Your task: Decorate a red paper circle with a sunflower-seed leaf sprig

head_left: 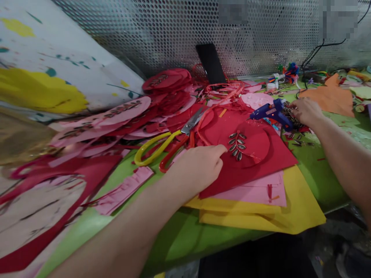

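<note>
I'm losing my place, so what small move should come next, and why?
Perhaps take one from the seed pile with the right hand, which is at its edge, while the left hand rests beside the seed sprig on the red material.

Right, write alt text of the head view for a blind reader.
A person's left hand lies over red paper bearing a seed sprig; the right hand is at a seed pile beside a blue glue gun. Scissors and a leaning phone are nearby.
</note>
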`<state>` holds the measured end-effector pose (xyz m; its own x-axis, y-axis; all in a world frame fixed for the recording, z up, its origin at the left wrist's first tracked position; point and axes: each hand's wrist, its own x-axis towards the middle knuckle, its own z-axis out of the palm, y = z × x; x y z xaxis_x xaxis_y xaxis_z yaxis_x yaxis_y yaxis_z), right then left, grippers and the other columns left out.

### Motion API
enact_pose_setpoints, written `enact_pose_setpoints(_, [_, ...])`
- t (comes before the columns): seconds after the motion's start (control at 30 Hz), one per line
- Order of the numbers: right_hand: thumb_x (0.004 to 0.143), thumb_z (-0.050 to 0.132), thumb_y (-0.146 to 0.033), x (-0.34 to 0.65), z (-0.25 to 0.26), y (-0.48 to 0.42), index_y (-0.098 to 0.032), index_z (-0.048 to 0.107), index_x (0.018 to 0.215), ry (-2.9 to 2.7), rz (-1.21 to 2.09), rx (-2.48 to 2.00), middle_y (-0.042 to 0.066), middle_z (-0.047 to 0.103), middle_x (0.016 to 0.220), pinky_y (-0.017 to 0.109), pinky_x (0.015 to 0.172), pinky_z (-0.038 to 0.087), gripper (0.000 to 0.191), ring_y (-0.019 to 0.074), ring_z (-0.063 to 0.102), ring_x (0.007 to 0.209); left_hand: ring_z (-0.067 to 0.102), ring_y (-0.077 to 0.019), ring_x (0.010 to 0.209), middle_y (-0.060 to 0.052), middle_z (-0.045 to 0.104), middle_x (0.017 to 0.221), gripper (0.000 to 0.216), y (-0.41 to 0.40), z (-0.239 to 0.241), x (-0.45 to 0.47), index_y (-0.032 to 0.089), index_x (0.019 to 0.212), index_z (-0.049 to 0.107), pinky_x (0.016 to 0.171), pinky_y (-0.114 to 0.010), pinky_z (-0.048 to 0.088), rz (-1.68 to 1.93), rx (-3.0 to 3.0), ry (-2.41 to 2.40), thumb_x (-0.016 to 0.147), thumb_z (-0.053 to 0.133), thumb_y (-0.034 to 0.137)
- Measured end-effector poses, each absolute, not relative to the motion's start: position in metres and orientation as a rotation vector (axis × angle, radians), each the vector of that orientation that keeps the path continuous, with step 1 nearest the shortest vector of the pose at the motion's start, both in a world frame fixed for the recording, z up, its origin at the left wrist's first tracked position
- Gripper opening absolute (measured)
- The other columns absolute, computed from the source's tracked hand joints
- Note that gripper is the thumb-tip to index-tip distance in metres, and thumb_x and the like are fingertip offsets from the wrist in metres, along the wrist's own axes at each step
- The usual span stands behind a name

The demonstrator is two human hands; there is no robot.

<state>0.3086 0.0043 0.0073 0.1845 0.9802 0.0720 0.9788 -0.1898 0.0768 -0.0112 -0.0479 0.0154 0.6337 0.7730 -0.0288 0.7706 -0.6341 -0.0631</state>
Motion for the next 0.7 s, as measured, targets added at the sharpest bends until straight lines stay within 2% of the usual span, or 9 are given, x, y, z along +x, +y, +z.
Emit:
enact_pose_setpoints(0.3, [0.082,0.045,-0.024,0.307,0.003,0.005,-0.018,0.064,0.109,1.976,0.184,2.383,0.015,0.064,0.112,0.038,0.08,0.035,0.033,0.0275,0.054,0.104,0.061,-0.0228,0.101,-0.009,0.067,0.104,0.04,-0.051,0.019,-0.004,0.014,0.11,0.058,0.088,-0.038,0.048,0.065,-2.81,-1.427,0.08,0.033,0.01])
enact_pose_setpoints(0.4, [0.079,0.049,-0.022,0.309,0.0,0.008,-0.018,0.067,0.099,1.944,0.227,2.448,0.013,0.066,0.105,0.037,0.08,0.037,0.027,0.0275,0.055,0.102,0.059,-0.0245,0.106,-0.01,0.066,0.109,0.041,-0.05,0.019,-0.004,0.014,0.113,0.058,0.091,-0.04,0.046,0.068,-2.806,-1.487,0.08,0.033,0.01])
enact_pose_setpoints(0.53, [0.082,0.048,-0.023,0.314,0.004,0.008,-0.017,0.067,0.101,1.991,0.357,2.581,0.013,0.064,0.108,0.033,0.081,0.038,0.027,0.0236,0.053,0.104,0.059,-0.0248,0.106,-0.009,0.066,0.109,0.041,-0.049,0.019,-0.006,0.015,0.112,0.059,0.092,-0.041,0.046,0.02,-2.797,-1.494,0.079,0.035,0.01])
enact_pose_setpoints(0.7, [0.079,0.056,-0.029,0.315,0.024,-0.006,-0.014,0.069,0.092,2.359,0.61,3.018,0.009,0.068,0.085,0.028,0.067,0.04,0.024,0.013,0.055,0.071,0.063,-0.024,0.097,-0.008,0.068,0.101,0.035,-0.047,0.015,-0.011,0.015,0.104,0.063,0.085,-0.038,0.049,-0.273,-2.763,-1.384,0.08,0.038,0.013])
